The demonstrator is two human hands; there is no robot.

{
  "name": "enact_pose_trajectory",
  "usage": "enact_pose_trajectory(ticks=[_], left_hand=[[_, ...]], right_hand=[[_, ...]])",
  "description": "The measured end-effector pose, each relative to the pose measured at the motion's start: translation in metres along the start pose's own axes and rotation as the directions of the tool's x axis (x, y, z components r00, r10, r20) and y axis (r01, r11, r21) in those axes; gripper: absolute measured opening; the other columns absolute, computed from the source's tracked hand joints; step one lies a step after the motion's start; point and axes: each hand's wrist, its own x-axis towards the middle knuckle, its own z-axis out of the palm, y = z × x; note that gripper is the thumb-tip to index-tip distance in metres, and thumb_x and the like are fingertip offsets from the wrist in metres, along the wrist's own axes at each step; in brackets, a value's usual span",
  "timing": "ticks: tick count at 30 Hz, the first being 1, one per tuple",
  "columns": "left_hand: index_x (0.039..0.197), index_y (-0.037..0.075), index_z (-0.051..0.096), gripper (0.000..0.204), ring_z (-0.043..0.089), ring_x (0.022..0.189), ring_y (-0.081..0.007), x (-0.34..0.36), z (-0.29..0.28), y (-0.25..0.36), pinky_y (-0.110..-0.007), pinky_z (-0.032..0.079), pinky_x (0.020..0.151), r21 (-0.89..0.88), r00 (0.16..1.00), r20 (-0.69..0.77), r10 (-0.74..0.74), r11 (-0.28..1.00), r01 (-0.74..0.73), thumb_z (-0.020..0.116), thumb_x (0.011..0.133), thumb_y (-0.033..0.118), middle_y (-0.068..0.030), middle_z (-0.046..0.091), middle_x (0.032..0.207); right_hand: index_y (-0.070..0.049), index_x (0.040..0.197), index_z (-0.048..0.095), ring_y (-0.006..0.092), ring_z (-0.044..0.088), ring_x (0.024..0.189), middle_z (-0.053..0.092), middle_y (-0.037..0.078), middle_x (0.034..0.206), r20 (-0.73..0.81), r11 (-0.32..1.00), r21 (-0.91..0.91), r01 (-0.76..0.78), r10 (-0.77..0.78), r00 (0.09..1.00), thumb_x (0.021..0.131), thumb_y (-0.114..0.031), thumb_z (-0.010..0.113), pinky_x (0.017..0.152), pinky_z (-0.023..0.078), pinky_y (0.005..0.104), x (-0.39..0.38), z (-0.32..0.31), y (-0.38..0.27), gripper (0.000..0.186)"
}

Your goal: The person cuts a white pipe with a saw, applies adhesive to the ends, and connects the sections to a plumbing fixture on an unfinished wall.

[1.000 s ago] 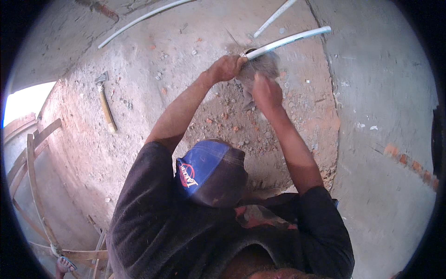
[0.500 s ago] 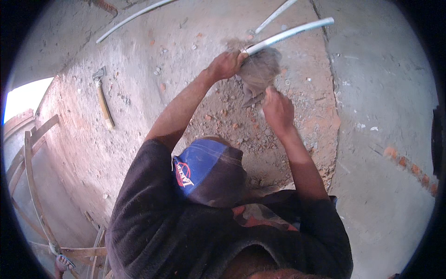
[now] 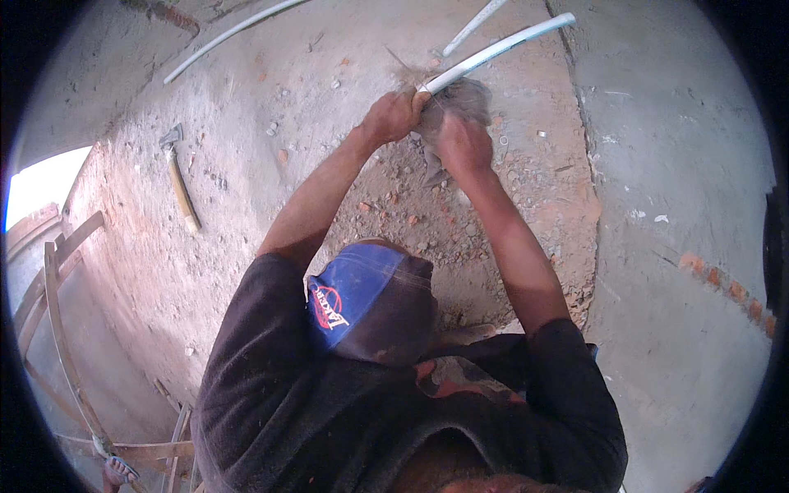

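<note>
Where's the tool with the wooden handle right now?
In the head view, the tool with the wooden handle lies on the ground toward the left, between the wooden beams and the person's left forearm.

The pipe (image 3: 496, 55) is white, long and slightly curved, set aslant: left end near, right end far. Just on the near side of its left stretch sits the rag (image 3: 472, 95), grey and crumpled (its outline partly blurred), one fold trailing nearer.
</note>
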Motion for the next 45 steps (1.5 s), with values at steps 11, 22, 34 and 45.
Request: enact_pose_trajectory(ticks=[11,22,34,45], left_hand=[[0.109,0.005,0.057,0.019,0.057,0.056,-0.0197,-0.005,0.000,0.008,-0.033,0.044,0.044,0.182,0.994,-0.101,0.047,0.983,-0.028,0.049,0.094,0.013,-0.0076,0.055,0.076],[0.104,0.000,0.055,0.023,0.059,0.056,-0.0338,0.002,-0.010,0.013,-0.042,0.047,0.051,-0.060,0.976,0.067,-0.209,0.975,0.213,0.042,0.099,0.018,-0.0184,0.055,0.073],[0.096,0.003,0.054,0.030,0.062,0.064,-0.0366,0.010,-0.021,0.019,-0.047,0.051,0.057,-0.105,0.989,0.069,-0.127,0.985,0.134,0.037,0.101,0.027,-0.0197,0.058,0.072],[0.117,0.001,0.054,0.026,0.061,0.063,-0.0249,0.000,-0.008,0.010,-0.036,0.047,0.048,0.243,0.993,0.061,0.097,0.964,-0.109,0.047,0.095,0.012,-0.0152,0.060,0.086]], right_hand=[[-0.003,0.089,0.061,0.0427,0.065,0.072,0.065,0.022,0.074,-0.044,1.000,0.000,-0.016,0.016,0.999,0.085,-0.011,0.054,0.064,0.051,0.0526,-0.012,0.010,0.007,0.011],[-0.005,0.092,0.062,0.0412,0.065,0.070,0.064,0.021,0.071,0.059,0.999,-0.013,-0.049,0.050,0.997,0.087,-0.012,0.051,0.063,0.051,0.0511,-0.017,0.007,0.013,0.014],[-0.005,0.091,0.061,0.0409,0.066,0.076,0.066,0.021,0.079,0.155,0.993,-0.010,-0.121,0.121,0.981,0.088,-0.013,0.049,0.067,0.051,0.0516,-0.004,-0.002,0.006,0.014],[-0.006,0.092,0.060,0.0427,0.064,0.076,0.066,0.022,0.080,0.158,0.995,0.018,-0.099,0.095,0.983,0.089,-0.015,0.049,0.066,0.050,0.0535,-0.023,0.006,0.018,0.014]])
